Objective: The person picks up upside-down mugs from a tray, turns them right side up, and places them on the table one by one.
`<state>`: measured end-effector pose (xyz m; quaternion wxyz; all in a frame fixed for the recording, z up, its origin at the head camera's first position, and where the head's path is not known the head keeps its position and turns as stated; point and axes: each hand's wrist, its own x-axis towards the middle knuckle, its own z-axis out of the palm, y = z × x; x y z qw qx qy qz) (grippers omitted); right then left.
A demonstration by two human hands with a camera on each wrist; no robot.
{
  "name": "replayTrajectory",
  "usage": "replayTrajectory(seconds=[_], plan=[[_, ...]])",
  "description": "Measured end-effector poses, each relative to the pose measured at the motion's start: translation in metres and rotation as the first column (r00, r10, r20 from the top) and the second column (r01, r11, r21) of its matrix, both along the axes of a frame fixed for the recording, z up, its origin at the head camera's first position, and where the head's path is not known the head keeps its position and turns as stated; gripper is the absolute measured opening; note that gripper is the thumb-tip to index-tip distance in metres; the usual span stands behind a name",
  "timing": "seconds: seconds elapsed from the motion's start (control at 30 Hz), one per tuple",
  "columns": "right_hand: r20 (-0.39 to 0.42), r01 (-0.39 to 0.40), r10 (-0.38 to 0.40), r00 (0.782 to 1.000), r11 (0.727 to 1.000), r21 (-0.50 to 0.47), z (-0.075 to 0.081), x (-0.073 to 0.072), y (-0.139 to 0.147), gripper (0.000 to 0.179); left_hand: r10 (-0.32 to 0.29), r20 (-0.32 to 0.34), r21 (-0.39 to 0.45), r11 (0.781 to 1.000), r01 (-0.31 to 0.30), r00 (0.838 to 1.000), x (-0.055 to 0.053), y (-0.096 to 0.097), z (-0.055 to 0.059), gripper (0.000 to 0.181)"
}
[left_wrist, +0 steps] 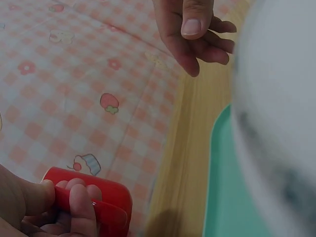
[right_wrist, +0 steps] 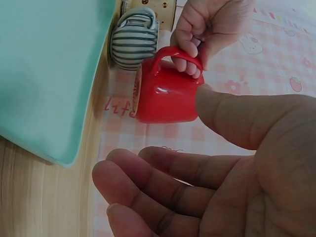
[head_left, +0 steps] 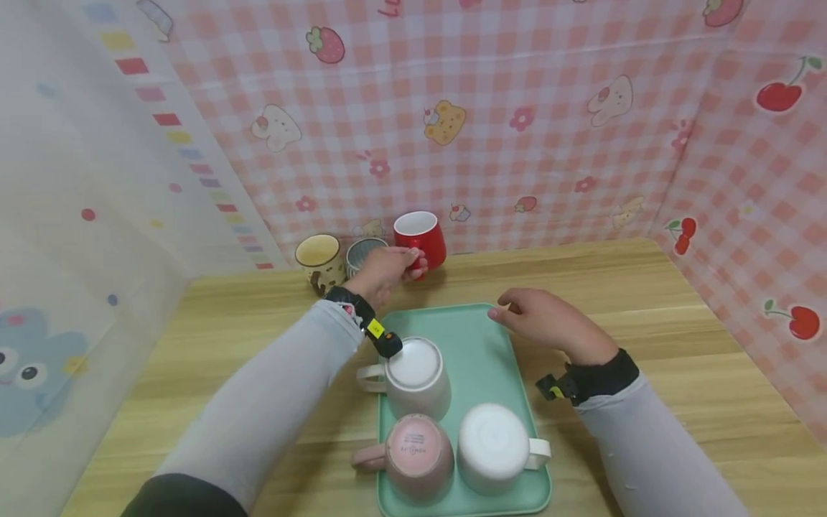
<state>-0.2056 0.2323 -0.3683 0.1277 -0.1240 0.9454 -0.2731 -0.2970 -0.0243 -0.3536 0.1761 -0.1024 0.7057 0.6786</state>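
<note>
A red mug (head_left: 434, 248) with a white inside stands upright in the head view, near the back wall. My left hand (head_left: 386, 271) grips its handle, fingers curled through the loop, as the right wrist view shows on the mug (right_wrist: 168, 96). My right hand (head_left: 545, 319) hovers over the right edge of the green tray (head_left: 465, 327), fingers loosely bent and holding nothing. Left of the red mug are a striped grey mug (right_wrist: 129, 44), partly behind my left hand in the head view, and a spotted cream mug (head_left: 321, 258) with a brown handle.
Three mugs sit upside down on the tray: a white one (head_left: 416, 370) with its handle to the left, a pink one (head_left: 420, 456), and another white one (head_left: 493, 445) with its handle to the right. A checked cloth wall (head_left: 484, 172) rises behind the wooden table (head_left: 601, 280).
</note>
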Motion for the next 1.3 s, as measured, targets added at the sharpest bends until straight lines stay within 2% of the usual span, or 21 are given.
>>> replayTrajectory(seconds=[0.5,0.77,1.03,1.23,1.3], plan=[[0.010,0.003,-0.003,1.000,1.000,0.010,-0.006,-0.001,0.001,0.053,0.002,0.097,0.017,1.000,-0.004,0.995,-0.018,-0.004,-0.011,0.031],[0.009,0.003,-0.003,1.000,1.000,0.015,-0.007,-0.002,0.002,0.052,0.010,0.130,-0.006,1.000,-0.009,0.992,-0.022,-0.003,-0.020,0.031],[0.023,0.003,-0.003,1.000,1.000,-0.001,-0.006,-0.002,0.000,0.052,-0.066,0.093,-0.112,0.991,0.076,0.994,-0.023,-0.010,-0.028,0.030],[0.031,0.005,-0.005,1.000,1.000,-0.001,-0.008,-0.002,0.000,0.050,-0.103,0.066,-0.205,0.972,0.114,0.993,-0.021,-0.010,-0.033,0.027],[0.033,0.006,-0.006,0.999,1.000,-0.004,-0.007,-0.002,-0.001,0.050,-0.110,0.061,-0.212,0.970,0.121,0.992,-0.021,-0.009,-0.035,0.028]])
